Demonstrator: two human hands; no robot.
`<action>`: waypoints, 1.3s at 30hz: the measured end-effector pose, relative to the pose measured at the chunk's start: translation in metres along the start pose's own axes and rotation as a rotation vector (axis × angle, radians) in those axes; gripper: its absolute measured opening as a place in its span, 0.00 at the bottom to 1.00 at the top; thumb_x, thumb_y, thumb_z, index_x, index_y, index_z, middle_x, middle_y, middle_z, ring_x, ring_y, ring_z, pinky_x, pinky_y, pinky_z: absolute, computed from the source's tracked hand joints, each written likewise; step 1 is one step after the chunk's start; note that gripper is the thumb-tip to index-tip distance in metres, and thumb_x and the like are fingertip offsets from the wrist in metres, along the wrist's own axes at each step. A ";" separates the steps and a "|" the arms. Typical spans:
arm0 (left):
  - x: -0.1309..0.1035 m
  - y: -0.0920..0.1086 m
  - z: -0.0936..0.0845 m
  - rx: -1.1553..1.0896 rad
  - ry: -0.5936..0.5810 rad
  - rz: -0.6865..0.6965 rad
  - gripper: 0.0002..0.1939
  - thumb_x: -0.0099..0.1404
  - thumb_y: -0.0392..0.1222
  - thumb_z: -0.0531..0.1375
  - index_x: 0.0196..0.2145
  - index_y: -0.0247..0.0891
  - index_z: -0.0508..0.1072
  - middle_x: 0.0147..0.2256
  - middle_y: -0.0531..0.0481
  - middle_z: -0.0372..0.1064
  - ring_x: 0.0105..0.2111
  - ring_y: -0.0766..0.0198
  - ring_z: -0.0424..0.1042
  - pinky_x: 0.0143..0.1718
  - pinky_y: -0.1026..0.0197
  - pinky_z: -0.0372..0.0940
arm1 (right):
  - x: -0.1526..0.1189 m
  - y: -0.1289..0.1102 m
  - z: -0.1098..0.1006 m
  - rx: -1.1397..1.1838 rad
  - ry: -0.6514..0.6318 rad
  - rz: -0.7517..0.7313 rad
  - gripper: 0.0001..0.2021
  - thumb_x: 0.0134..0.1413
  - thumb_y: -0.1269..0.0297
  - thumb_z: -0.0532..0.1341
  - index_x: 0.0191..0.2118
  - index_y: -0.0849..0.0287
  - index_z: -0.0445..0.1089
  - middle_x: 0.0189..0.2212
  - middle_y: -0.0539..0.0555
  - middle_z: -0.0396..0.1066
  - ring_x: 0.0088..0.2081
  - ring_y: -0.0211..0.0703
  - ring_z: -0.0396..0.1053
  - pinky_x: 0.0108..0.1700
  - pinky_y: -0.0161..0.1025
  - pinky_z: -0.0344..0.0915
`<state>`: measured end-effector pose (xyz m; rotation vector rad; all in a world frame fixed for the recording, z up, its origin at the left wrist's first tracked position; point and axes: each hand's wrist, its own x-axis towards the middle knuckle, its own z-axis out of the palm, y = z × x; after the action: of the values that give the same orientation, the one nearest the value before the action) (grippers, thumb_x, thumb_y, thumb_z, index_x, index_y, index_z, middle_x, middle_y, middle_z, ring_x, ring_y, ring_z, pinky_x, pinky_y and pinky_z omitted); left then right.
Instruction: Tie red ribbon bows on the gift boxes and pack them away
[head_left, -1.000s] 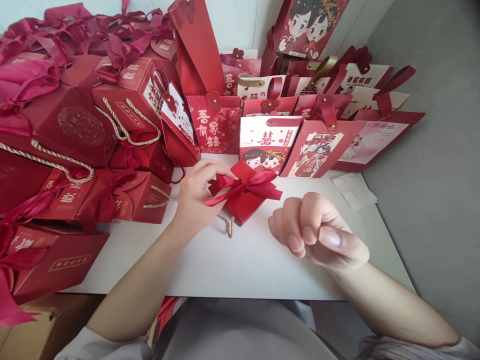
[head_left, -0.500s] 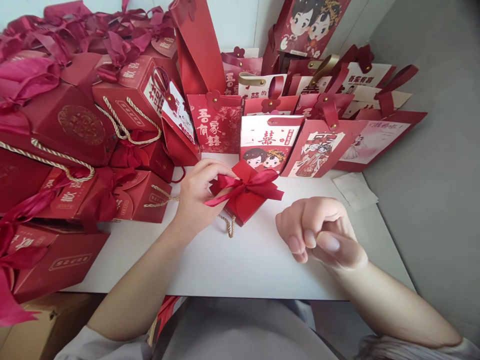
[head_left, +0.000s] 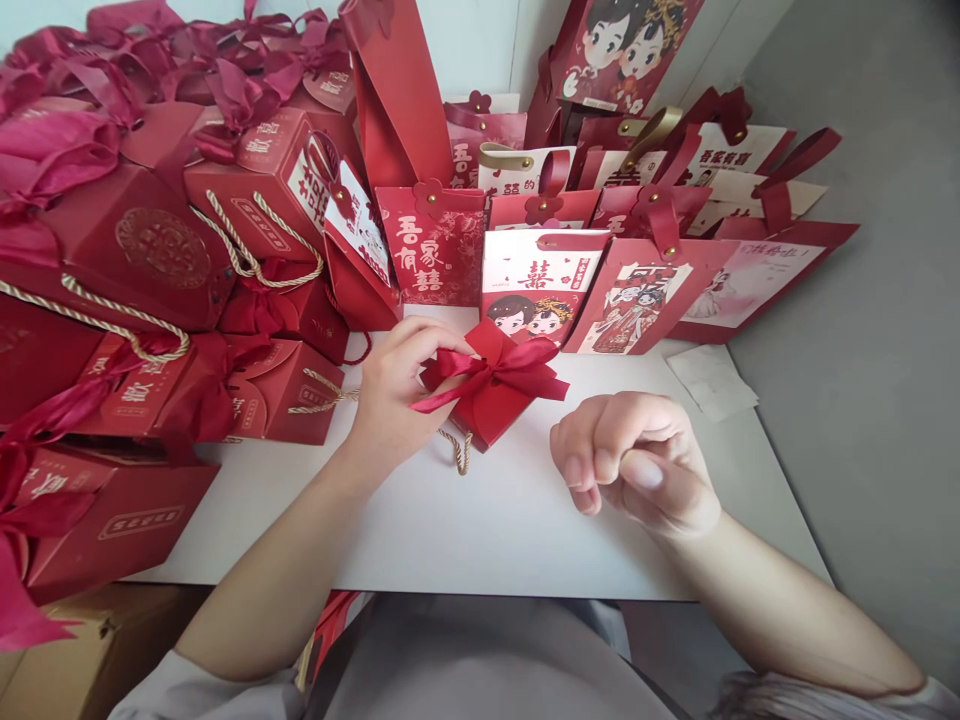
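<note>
A small red box [head_left: 491, 415] with a red ribbon bow [head_left: 499, 368] on top sits on the white table [head_left: 480, 535], a twisted gold cord loop at its lower left. My left hand [head_left: 401, 395] is closed on the bow's left side, thumb and fingers pinching the ribbon; part of its grip is hidden behind the ribbon. To the right of the box, raised above the table and apart from it, my right hand [head_left: 634, 460] has its fingers curled in against the thumb. Whatever it may hold is too small or hidden to make out.
Red boxes [head_left: 161, 240] with ribbons and gold cords are piled along the left. Several upright red and white gift bags [head_left: 540, 275] stand behind the small box. A white paper piece [head_left: 711, 382] lies near the grey wall at right. A cardboard box [head_left: 90, 650] is at lower left.
My right hand has shifted very slightly left and up, its fingers still curled. My left hand and the small box look the same.
</note>
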<state>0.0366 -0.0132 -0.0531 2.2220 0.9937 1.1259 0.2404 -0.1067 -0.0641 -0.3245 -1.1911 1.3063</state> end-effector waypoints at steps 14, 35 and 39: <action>-0.001 0.000 0.000 -0.002 -0.005 0.000 0.11 0.59 0.26 0.64 0.36 0.40 0.78 0.39 0.49 0.74 0.38 0.63 0.75 0.36 0.62 0.69 | 0.007 -0.005 0.008 -0.041 0.031 -0.016 0.06 0.64 0.66 0.60 0.35 0.57 0.72 0.28 0.52 0.73 0.21 0.35 0.67 0.24 0.36 0.68; -0.001 -0.002 0.000 -0.001 -0.021 0.019 0.10 0.60 0.27 0.64 0.36 0.40 0.78 0.40 0.49 0.74 0.39 0.63 0.75 0.37 0.62 0.69 | 0.004 -0.005 0.009 -0.040 -0.005 -0.036 0.06 0.65 0.70 0.59 0.37 0.59 0.74 0.31 0.53 0.74 0.23 0.34 0.72 0.26 0.35 0.71; -0.001 -0.002 0.000 -0.005 -0.023 0.023 0.10 0.60 0.27 0.64 0.37 0.40 0.78 0.40 0.49 0.74 0.39 0.63 0.75 0.38 0.62 0.69 | 0.004 -0.008 0.010 -0.095 0.013 -0.053 0.10 0.64 0.76 0.58 0.36 0.58 0.75 0.27 0.51 0.72 0.24 0.34 0.70 0.28 0.35 0.71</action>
<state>0.0349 -0.0132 -0.0547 2.2432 0.9575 1.1088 0.2364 -0.1101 -0.0521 -0.3673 -1.2448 1.2026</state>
